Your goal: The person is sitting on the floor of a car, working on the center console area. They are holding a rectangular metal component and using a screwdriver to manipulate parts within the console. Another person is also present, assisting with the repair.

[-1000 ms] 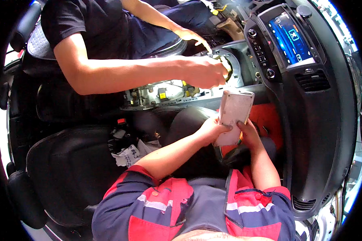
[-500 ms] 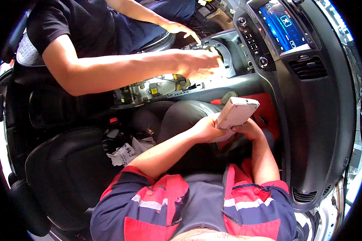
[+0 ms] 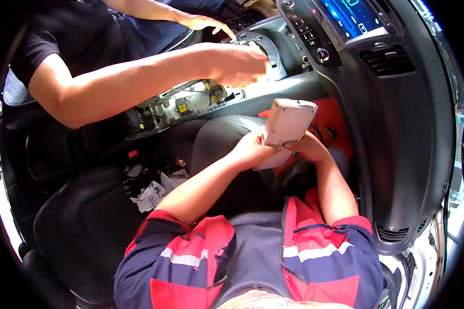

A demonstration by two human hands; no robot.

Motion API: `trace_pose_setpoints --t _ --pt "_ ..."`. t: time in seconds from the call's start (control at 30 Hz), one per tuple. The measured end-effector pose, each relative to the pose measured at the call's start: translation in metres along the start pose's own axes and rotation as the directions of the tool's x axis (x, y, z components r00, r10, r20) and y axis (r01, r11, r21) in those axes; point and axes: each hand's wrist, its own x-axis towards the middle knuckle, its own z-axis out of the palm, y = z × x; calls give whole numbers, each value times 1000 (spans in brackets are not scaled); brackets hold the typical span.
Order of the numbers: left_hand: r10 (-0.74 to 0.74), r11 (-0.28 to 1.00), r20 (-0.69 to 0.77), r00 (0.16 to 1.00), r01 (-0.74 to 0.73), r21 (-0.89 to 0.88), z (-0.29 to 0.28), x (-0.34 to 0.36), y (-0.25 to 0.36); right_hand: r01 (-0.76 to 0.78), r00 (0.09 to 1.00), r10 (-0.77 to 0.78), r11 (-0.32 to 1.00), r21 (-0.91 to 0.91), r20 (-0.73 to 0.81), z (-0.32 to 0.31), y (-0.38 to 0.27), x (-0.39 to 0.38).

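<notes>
Both my hands hold a dirty off-white box-shaped device (image 3: 290, 122) upright over my lap. My left hand (image 3: 252, 149) is closed on its left side. My right hand (image 3: 309, 146) grips its lower right edge, the thumb across the front. Below the hands shows another pale flat part (image 3: 273, 160); whether it belongs to the device I cannot tell. Beyond, a co-worker's near hand (image 3: 242, 64) is at the opened centre console (image 3: 276, 54), its fingertips washed out by glare. The co-worker's other hand (image 3: 206, 23) points at the console's far side.
A black dashboard (image 3: 397, 139) with a lit screen (image 3: 350, 18) runs along the right. Metal parts and wiring (image 3: 180, 105) lie bare between the seats. A black seat (image 3: 82, 226) is at left, with crumpled white paper (image 3: 152, 195) beside it. Red material (image 3: 332, 121) lies in the footwell.
The whole view has shifted, so the surroundings sit further left and higher. The device stays in my hands, and more of the pale part below them shows. The co-worker's hands stay at the console.
</notes>
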Motion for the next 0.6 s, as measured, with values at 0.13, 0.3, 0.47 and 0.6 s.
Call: trace_pose_setpoints --t 0.13,0.3,0.47,0.6 --pt "3 1000 -2 1000 -3 -31 0 2 4 37 999 -37 999 -1 -20 -2 5 7" --pt "-2 998 -13 1000 3 56 0 2 0 -15 999 14 999 -29 -44 0 5 3" --pt "1 999 -3 1000 -1 45 1 0 4 -6 999 3 999 -52 -48 -1 5 1" --pt "43 998 -6 999 -43 -34 2 4 -8 2 999 -3 1000 -29 -33 -1 6 2"
